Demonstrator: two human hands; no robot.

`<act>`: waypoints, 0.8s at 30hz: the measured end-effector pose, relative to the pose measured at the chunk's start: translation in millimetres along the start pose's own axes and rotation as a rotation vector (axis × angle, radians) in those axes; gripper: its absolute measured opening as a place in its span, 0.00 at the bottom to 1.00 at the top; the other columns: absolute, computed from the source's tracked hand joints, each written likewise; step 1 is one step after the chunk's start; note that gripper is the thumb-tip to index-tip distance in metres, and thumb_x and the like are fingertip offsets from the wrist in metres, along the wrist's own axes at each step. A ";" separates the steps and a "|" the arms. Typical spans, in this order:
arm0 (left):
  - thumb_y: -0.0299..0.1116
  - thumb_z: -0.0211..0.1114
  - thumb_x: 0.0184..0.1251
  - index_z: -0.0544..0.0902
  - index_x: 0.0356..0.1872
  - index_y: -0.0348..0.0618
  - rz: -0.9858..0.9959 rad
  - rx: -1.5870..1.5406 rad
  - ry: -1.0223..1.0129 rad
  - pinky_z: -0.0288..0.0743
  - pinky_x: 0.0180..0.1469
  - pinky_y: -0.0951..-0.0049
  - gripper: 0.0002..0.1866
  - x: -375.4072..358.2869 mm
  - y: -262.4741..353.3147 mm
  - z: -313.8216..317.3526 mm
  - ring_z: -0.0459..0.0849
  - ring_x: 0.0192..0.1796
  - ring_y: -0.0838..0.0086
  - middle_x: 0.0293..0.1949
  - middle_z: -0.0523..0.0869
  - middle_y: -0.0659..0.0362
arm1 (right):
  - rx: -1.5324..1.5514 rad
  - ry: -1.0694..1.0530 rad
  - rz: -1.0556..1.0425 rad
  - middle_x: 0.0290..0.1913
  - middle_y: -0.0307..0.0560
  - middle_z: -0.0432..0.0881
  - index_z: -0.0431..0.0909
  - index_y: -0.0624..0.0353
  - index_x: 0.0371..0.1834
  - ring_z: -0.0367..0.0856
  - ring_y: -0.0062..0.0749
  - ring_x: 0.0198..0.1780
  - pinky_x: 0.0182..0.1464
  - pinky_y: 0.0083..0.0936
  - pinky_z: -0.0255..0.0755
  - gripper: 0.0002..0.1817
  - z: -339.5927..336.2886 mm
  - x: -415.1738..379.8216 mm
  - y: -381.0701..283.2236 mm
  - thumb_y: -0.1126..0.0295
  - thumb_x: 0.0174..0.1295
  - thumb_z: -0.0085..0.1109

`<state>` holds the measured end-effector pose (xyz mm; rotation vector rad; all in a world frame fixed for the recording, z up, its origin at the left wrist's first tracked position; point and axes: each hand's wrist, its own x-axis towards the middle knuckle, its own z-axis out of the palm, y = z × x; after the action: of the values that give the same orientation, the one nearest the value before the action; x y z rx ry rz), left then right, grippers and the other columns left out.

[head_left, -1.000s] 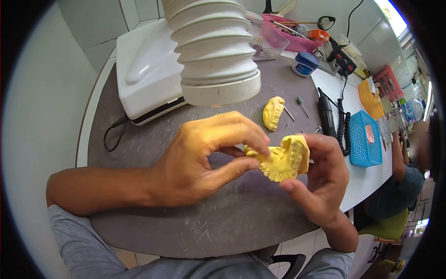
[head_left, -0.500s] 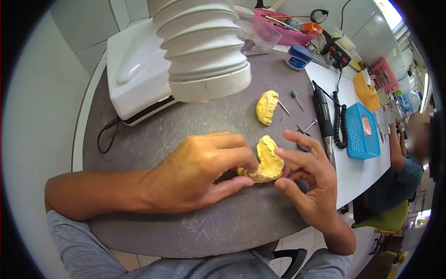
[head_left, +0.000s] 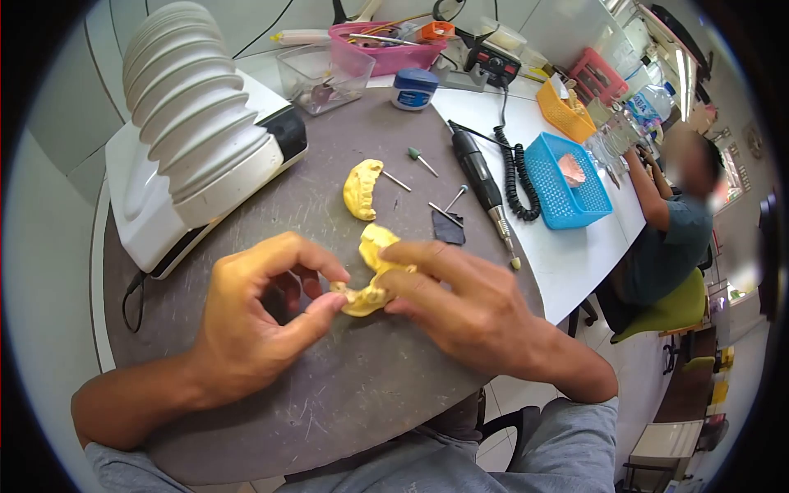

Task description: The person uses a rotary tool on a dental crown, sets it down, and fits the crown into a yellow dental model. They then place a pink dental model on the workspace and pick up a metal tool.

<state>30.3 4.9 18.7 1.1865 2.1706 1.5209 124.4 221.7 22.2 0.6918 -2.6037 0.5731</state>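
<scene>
A yellow dental cast (head_left: 377,243), shaped like a curved jaw, is between my two hands low over the bench. My right hand (head_left: 464,308) grips its right side, the fingers covering much of it. My left hand (head_left: 255,316) pinches a small tan tooth piece (head_left: 339,288) at the cast's left end between thumb and forefinger; whether this is loose from the cast, I cannot tell. Just beyond lies a second yellow dental cast (head_left: 360,189), its row of teeth facing right. Beside it are a thin metal bur (head_left: 396,181) and a green-tipped bur (head_left: 422,161).
A black handpiece (head_left: 479,172) with a coiled cord lies on the right. Past it stands a blue basket (head_left: 569,197) holding a pink piece. A ribbed white hose (head_left: 193,115) rises at left. A blue-lidded jar (head_left: 413,89) is at the back; another person (head_left: 674,222) sits far right.
The view has swung right. My right hand has closed over the cast's right side. My left hand has drawn back to a fingertip pinch at the cast's left end.
</scene>
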 end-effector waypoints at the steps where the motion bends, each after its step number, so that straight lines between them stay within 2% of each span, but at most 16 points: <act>1: 0.23 0.69 0.58 0.81 0.35 0.39 -0.042 -0.119 0.010 0.69 0.29 0.81 0.06 0.3 -0.2 0.0 0.76 0.29 0.83 0.31 0.80 0.61 | -0.076 0.083 0.018 0.51 0.49 0.80 0.80 0.61 0.39 0.85 0.36 0.40 0.39 0.27 0.80 0.13 -9.0 -1.2 4.5 0.75 0.50 0.70; 4: 0.20 0.67 0.62 0.79 0.37 0.38 -0.163 -0.393 0.002 0.70 0.36 0.84 0.06 1.3 -2.3 -1.9 0.75 0.34 0.87 0.34 0.79 0.65 | -0.300 0.298 0.162 0.50 0.49 0.83 0.82 0.64 0.40 0.85 0.33 0.41 0.41 0.24 0.80 0.15 -57.0 -3.5 23.5 0.82 0.47 0.71; 5: 0.20 0.67 0.62 0.79 0.37 0.38 -0.155 -0.400 -0.004 0.70 0.36 0.84 0.06 1.3 -2.9 -1.6 0.75 0.34 0.87 0.34 0.79 0.65 | -0.362 0.358 0.238 0.50 0.50 0.83 0.82 0.64 0.41 0.84 0.30 0.42 0.41 0.23 0.79 0.14 -77.8 -5.2 33.2 0.84 0.50 0.68; 7: 0.19 0.67 0.61 0.80 0.36 0.37 -0.168 -0.385 0.010 0.70 0.38 0.83 0.05 1.8 -3.2 0.5 0.75 0.35 0.86 0.34 0.79 0.64 | -0.468 0.378 0.332 0.50 0.49 0.82 0.81 0.66 0.44 0.82 0.26 0.41 0.42 0.21 0.78 0.12 -117.2 -16.1 59.9 0.80 0.57 0.65; 8: 0.19 0.67 0.61 0.80 0.36 0.37 -0.156 -0.386 -0.002 0.70 0.38 0.83 0.05 2.6 -4.2 0.6 0.75 0.35 0.86 0.34 0.79 0.64 | -0.503 0.366 0.332 0.47 0.47 0.83 0.81 0.65 0.43 0.84 0.29 0.36 0.40 0.23 0.79 0.11 -132.9 -23.8 79.2 0.78 0.56 0.66; 10: 0.19 0.67 0.60 0.83 0.36 0.37 -0.045 -0.180 0.002 0.71 0.40 0.82 0.05 2.8 -4.6 1.1 0.76 0.36 0.84 0.34 0.80 0.63 | -0.475 0.174 0.401 0.49 0.46 0.83 0.82 0.65 0.42 0.84 0.29 0.37 0.42 0.22 0.79 0.09 -158.8 -37.0 100.0 0.77 0.58 0.65; 11: 0.19 0.67 0.60 0.83 0.36 0.37 -0.038 -0.178 -0.007 0.71 0.40 0.82 0.05 3.3 -2.5 2.1 0.76 0.36 0.84 0.34 0.80 0.63 | -0.457 0.058 0.423 0.49 0.46 0.82 0.82 0.65 0.41 0.84 0.28 0.37 0.43 0.22 0.79 0.08 -166.4 -43.0 108.8 0.77 0.58 0.65; 12: 0.19 0.67 0.60 0.83 0.35 0.37 -0.055 -0.165 -0.011 0.72 0.41 0.81 0.04 3.6 0.9 2.4 0.77 0.36 0.83 0.34 0.80 0.62 | -0.460 0.065 0.429 0.49 0.46 0.82 0.82 0.65 0.41 0.84 0.28 0.37 0.43 0.22 0.79 0.08 -168.6 -48.1 116.5 0.77 0.58 0.65; 14: 0.18 0.67 0.60 0.84 0.35 0.37 -0.069 -0.144 -0.014 0.72 0.42 0.80 0.04 4.1 1.9 3.1 0.77 0.37 0.83 0.34 0.80 0.62 | -0.408 -0.080 0.485 0.51 0.46 0.82 0.82 0.64 0.40 0.83 0.28 0.38 0.46 0.24 0.78 0.08 -169.2 -55.6 130.2 0.77 0.58 0.65; 17: 0.19 0.67 0.62 0.84 0.36 0.37 -0.092 -0.173 -0.001 0.72 0.42 0.81 0.03 4.2 -0.6 3.1 0.78 0.37 0.82 0.35 0.80 0.61 | -0.328 -0.110 0.546 0.52 0.46 0.82 0.83 0.63 0.39 0.83 0.29 0.40 0.48 0.26 0.78 0.07 -172.8 -57.7 139.3 0.77 0.57 0.66; 22: 0.23 0.69 0.63 0.84 0.36 0.37 -0.163 -0.221 0.026 0.72 0.41 0.80 0.03 7.2 1.2 0.8 0.78 0.37 0.82 0.37 0.80 0.60 | -0.369 -0.151 0.536 0.52 0.47 0.82 0.84 0.63 0.38 0.83 0.32 0.40 0.49 0.27 0.78 0.07 -176.2 -59.5 145.5 0.79 0.55 0.66; 24: 0.24 0.69 0.63 0.84 0.36 0.37 -0.120 -0.231 0.028 0.72 0.42 0.80 0.03 8.4 -1.6 0.9 0.78 0.38 0.82 0.37 0.81 0.60 | -0.368 -0.188 0.566 0.52 0.47 0.82 0.84 0.63 0.38 0.83 0.33 0.41 0.50 0.27 0.78 0.08 -173.5 -58.9 146.5 0.79 0.54 0.66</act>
<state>24.7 11.3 18.9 0.9500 1.9781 1.6899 137.8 442.7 99.8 -0.1240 -2.9679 0.1649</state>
